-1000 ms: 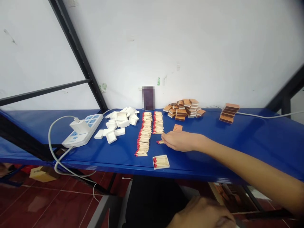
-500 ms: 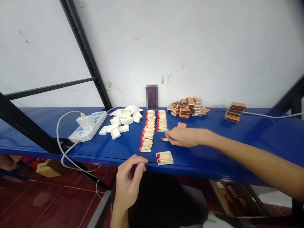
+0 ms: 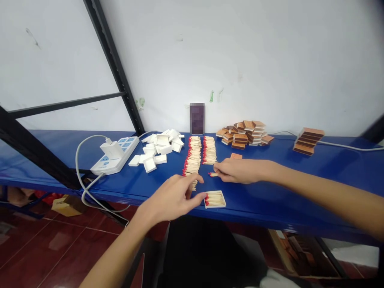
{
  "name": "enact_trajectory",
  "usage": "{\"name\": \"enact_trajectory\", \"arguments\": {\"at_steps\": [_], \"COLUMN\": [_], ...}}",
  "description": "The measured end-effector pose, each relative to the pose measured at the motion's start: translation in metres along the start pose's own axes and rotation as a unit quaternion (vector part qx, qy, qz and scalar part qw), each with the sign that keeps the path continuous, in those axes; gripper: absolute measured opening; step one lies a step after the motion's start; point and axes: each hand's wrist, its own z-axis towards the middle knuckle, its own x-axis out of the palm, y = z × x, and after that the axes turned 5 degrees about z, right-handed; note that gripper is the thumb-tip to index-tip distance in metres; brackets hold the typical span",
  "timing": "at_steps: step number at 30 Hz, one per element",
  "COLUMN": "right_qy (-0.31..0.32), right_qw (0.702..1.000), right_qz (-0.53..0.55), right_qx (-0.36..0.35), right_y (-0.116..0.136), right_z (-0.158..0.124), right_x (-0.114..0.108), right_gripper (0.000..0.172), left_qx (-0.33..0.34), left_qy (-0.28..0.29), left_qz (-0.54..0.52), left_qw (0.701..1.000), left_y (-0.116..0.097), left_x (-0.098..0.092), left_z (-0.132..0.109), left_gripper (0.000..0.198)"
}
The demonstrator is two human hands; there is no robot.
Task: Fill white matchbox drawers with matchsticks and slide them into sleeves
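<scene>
I have the right hand (image 3: 232, 171) pinching a small bunch of matches (image 3: 213, 174) in its fingertips, too bunched to count, red heads pointing left, long axis running side to side. I see the left hand (image 3: 177, 198) spread, thumb at the left edge of one match-filled tray (image 3: 215, 207). Beyond the right fingers, on the blue tabletop (image 3: 270, 188), lie two match rows (image 3: 209, 150); behind rises a white wall (image 3: 270, 60).

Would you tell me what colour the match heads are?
Match heads: red, clearest in head view.
</scene>
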Motion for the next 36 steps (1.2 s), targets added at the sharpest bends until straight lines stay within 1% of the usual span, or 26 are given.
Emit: {"name": "enact_trajectory", "arguments": {"at_steps": [2, 5, 9, 13, 16, 19, 21, 24, 28, 36], "right_qy": [-0.002, -0.004, 0.009, 0.042, 0.044, 0.047, 0.056, 0.066, 0.053, 0.040], "right_qw": [1.000, 0.999, 0.994, 0.988, 0.989, 0.988, 0.987, 0.987, 0.988, 0.982], "right_qz": [0.017, 0.047, 0.110, 0.142, 0.138, 0.139, 0.143, 0.146, 0.143, 0.180], "right_qx": [0.000, 0.001, -0.016, -0.036, -0.038, -0.037, -0.036, -0.027, -0.033, -0.029], "right_y": [-0.002, 0.000, 0.016, 0.035, 0.043, 0.047, 0.050, 0.052, 0.050, 0.042], "right_z": [0.000, -0.002, -0.011, -0.020, -0.022, -0.022, -0.021, -0.021, -0.020, -0.022], "right_x": [0.001, -0.003, -0.011, -0.010, -0.006, -0.005, -0.005, -0.005, -0.006, -0.010], "right_gripper": [0.012, 0.011, 0.013, 0.017, 0.016, 0.011, 0.009, 0.009, 0.011, 0.017], "left_qx": [-0.028, -0.021, 0.003, 0.046, 0.066, 0.070, 0.072, 0.069, 0.060, 0.022], "left_qy": [-0.066, -0.102, -0.136, -0.150, -0.151, -0.146, -0.147, -0.145, -0.135, -0.077], "left_qz": [0.059, 0.064, 0.054, 0.097, 0.130, 0.150, 0.155, 0.152, 0.146, 0.146], "left_qw": [0.996, 0.992, 0.989, 0.983, 0.978, 0.975, 0.974, 0.975, 0.978, 0.986], "left_y": [0.000, 0.001, 0.007, 0.009, 0.009, 0.008, 0.008, 0.008, 0.008, 0.005], "left_x": [0.017, 0.034, 0.042, 0.046, 0.051, 0.054, 0.055, 0.055, 0.055, 0.050], "left_z": [-0.004, -0.009, -0.012, -0.015, -0.016, -0.016, -0.016, -0.015, -0.016, -0.015], "left_gripper": [0.030, 0.033, 0.034, 0.043, 0.046, 0.037, 0.032, 0.031, 0.032, 0.035]}}
